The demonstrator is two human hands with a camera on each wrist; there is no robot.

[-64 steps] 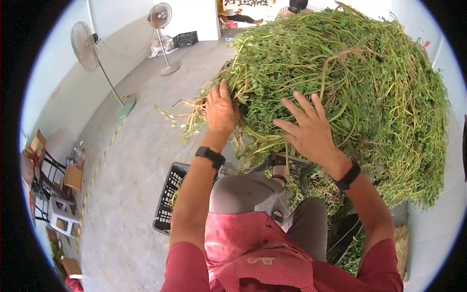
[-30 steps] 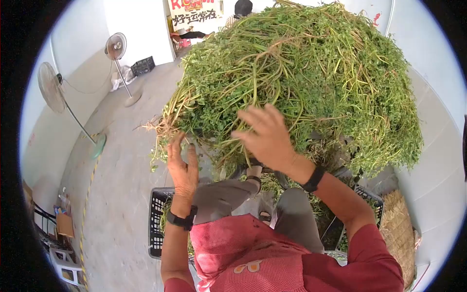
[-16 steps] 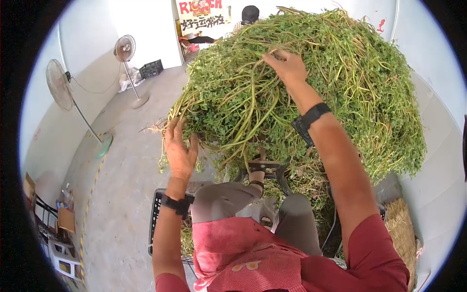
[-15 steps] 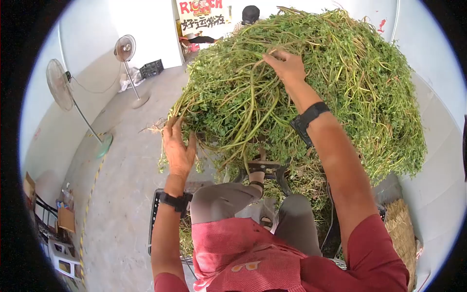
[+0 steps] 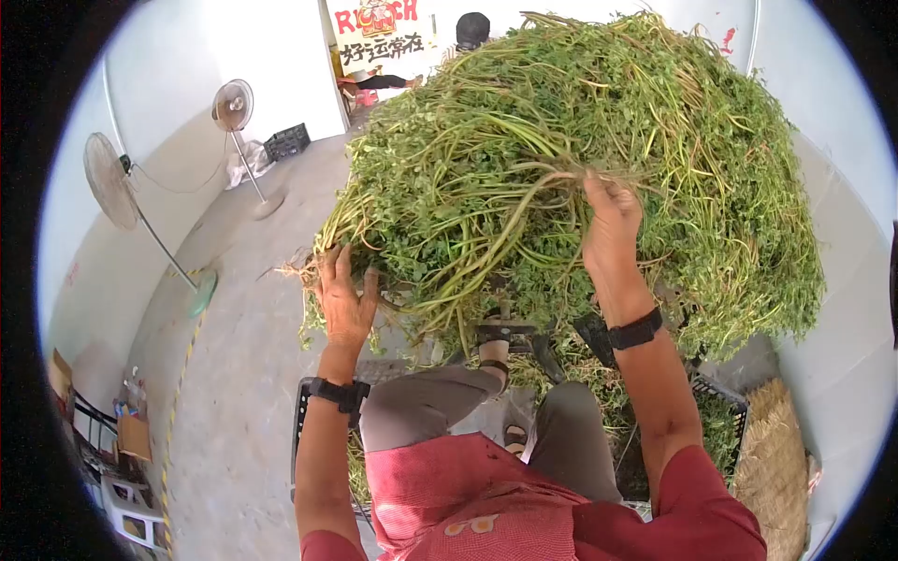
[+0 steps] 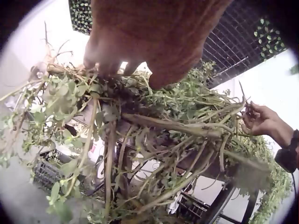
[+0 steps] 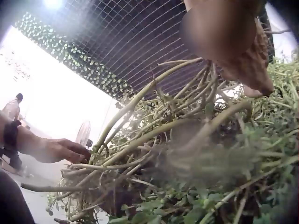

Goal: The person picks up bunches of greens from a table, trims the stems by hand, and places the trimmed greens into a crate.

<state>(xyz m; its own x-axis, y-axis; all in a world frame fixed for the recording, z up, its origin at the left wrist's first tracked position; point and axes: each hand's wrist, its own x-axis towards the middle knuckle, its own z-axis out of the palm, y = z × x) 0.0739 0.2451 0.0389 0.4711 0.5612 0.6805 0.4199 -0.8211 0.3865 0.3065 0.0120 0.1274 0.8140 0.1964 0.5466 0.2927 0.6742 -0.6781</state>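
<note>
A large heap of leafy green plants [image 5: 711, 187] with long pale stems fills the middle and right of the head view. My right hand [image 5: 613, 220] pinches the root end of a bunch of long stems [image 5: 510, 229] at the heap's front. These stems bend away to the left and down. At the heap's left edge, my left hand [image 5: 344, 304] touches the plants with its fingers extended, beside some pale roots [image 5: 301, 268]. In the left wrist view, leafy stems [image 6: 177, 123] hang below that hand, and the right hand [image 6: 266, 123] shows at the far side.
A black crate [image 5: 301, 439] holding greens stands by the left leg; another crate [image 5: 720, 421] stands at the right near a straw mat [image 5: 772, 467]. Two standing fans [image 5: 110, 178] are on the left. A person [image 5: 472, 33] is behind the heap.
My right hand has gone from spread fingers over the heap's front up to the root end of the stems, then drawn them down and right. My left hand briefly came off the left edge and returned.
</note>
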